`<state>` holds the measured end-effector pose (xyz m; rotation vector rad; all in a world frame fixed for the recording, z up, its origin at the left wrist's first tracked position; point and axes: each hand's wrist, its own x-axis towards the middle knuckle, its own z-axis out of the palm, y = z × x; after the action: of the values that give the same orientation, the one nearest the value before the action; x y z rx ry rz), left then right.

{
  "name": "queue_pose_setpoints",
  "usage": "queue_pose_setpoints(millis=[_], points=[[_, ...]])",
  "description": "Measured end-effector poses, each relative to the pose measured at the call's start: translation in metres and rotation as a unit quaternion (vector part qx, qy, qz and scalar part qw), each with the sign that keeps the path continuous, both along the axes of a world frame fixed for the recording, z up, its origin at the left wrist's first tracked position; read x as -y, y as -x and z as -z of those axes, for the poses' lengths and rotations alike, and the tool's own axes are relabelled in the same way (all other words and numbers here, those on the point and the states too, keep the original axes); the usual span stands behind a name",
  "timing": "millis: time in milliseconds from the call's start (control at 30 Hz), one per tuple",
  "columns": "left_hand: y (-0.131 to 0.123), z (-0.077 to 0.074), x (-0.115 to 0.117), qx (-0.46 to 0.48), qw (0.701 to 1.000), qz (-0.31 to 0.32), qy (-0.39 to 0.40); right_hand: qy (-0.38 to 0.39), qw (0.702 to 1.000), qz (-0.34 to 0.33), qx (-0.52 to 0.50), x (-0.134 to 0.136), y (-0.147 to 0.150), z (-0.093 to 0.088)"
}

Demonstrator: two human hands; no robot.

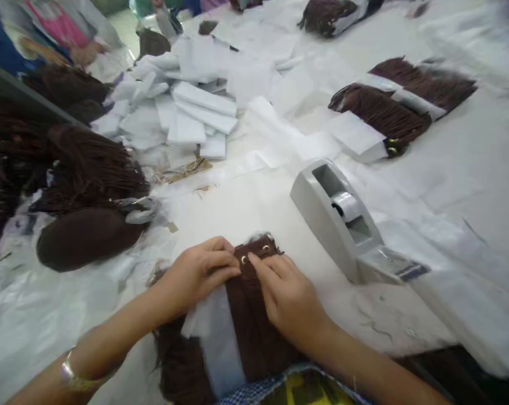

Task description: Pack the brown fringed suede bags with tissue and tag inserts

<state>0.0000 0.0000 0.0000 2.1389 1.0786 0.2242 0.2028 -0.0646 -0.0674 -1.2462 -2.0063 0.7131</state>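
Observation:
A dark brown fringed bag [254,315] lies close to my body at the table's front edge, with a white paper strip [223,337] along it. Two gold eyelets show at its top end. My left hand [204,267] pinches the bag's upper left edge between thumb and fingers. At the upper right, my right hand [290,292] has its fingers closed on the same end, the index fingertip beside one eyelet. What lies beneath the fingertips is hidden.
A grey tape dispenser [334,219] stands right of my hands. Folded white sheets [195,112] are heaped ahead. Brown fringed pieces [94,174] lie left, and a wrapped fringed bundle [385,107] lies far right. Another person's hands [85,53] show at upper left.

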Motion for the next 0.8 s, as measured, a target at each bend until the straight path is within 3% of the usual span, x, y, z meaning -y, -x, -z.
queue_pose_setpoints(millis=[167, 233, 433, 567, 800], points=[[0.002, -0.004, -0.005, 0.034, 0.994, 0.057, 0.084, -0.013, 1.0, -0.012, -0.01, 0.0, -0.003, -0.003], [0.002, -0.003, -0.007, 0.026, 0.994, 0.047, 0.099, -0.012, 1.0, -0.011, -0.012, 0.0, -0.002, -0.003], [-0.003, -0.002, -0.004, -0.074, 0.994, -0.057, 0.064, -0.003, 0.997, 0.039, -0.064, 0.0, -0.004, 0.0], [-0.007, -0.002, -0.001, -0.109, 0.99, -0.07, 0.064, 0.056, 0.994, 0.057, -0.077, -0.002, -0.004, 0.0], [-0.021, -0.014, 0.003, -0.249, 0.967, -0.058, 0.003, 0.049, 0.996, 0.06, -0.037, -0.003, -0.002, -0.003]])
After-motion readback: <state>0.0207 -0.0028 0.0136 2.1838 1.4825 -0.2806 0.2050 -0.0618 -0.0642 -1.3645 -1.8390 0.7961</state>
